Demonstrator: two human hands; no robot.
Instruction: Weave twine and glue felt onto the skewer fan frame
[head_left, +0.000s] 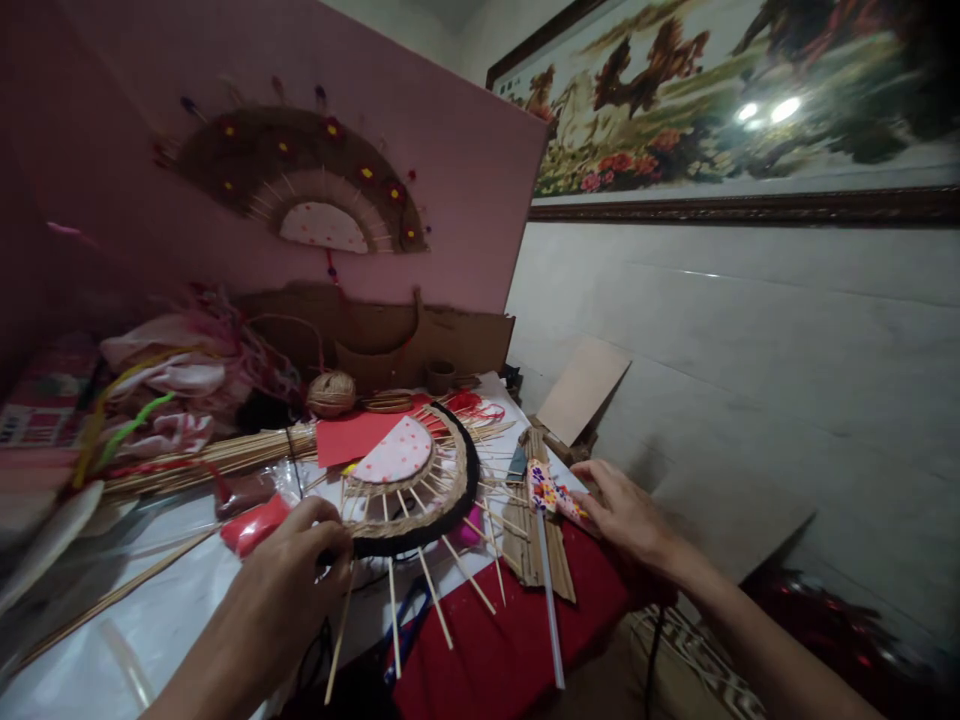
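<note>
A half-round fan frame (394, 450) of thin wooden sticks lies in front of me, with a dotted white centre, a twine band and a black outer band (471, 470). My left hand (311, 550) has its fingers curled at the left end of the black band, by a stick that points down. My right hand (619, 505) is at the right, its fingertips touching a flower-patterned piece (551, 490); whether they pinch it is hard to make out. Beside that piece lie cardboard strips (559, 565) and a clear glue stick (550, 600).
Behind are a twine ball (331, 394), red paper (345, 438) and a bundle of sticks (262, 450). A red packet (255, 523) lies left. A finished fan (300, 165) hangs on the pink board. Red cloth (465, 660) covers the near edge.
</note>
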